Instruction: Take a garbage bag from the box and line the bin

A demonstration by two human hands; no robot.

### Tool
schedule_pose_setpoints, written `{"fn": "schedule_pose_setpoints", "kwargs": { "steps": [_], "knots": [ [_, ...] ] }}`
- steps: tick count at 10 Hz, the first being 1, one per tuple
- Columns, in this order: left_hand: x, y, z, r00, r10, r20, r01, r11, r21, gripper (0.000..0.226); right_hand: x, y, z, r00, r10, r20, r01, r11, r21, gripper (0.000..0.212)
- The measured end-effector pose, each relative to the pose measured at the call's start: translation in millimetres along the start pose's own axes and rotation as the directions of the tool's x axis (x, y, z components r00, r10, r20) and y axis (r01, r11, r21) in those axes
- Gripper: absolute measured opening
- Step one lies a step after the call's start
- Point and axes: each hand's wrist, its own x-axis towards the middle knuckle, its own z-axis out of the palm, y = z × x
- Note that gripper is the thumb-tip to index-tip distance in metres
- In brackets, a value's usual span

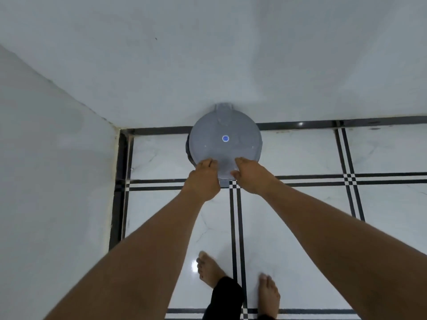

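Bin first: round grey plastic bin is sitting on the floor right up against the white wall, a little way along from the corner where a second white wall comes in on the left. Its grey lid is lying closed on top, with the hinge tab at the back touching the wall.

Label-wise, a small round blue sticker is showing near the middle of the lid, but whatever is printed on it is way too tiny and blurry to read, so no brand from me.

Both hands are reaching down to the near edge of that lid. Left hand is curling its fingers over the lid's rim on the left side, gripping it. Right hand is doing the same just beside it, fingers hooked over the edge and thumb tucked under. The two hands are sitting close together with a small gap of lid showing between them.

Bare forearms are stretching down from the bottom corners. Two bare feet are standing on the glossy white marble-look tile floor with black stripe borders, well back from the bin, and a bit of black trouser leg is poking in between them.
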Motion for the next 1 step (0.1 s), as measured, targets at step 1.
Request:
{"fn": "schedule_pose_setpoints", "kwargs": {
  "steps": [1],
  "knots": [
    [-28.0,18.7,-25.4,1.000,-0.007,0.014,0.009,0.993,-0.119,0.055,-27.5,-15.3,-27.7,1.000,0.029,0.006,-0.030,0.997,0.076,0.032]
  ]
}}
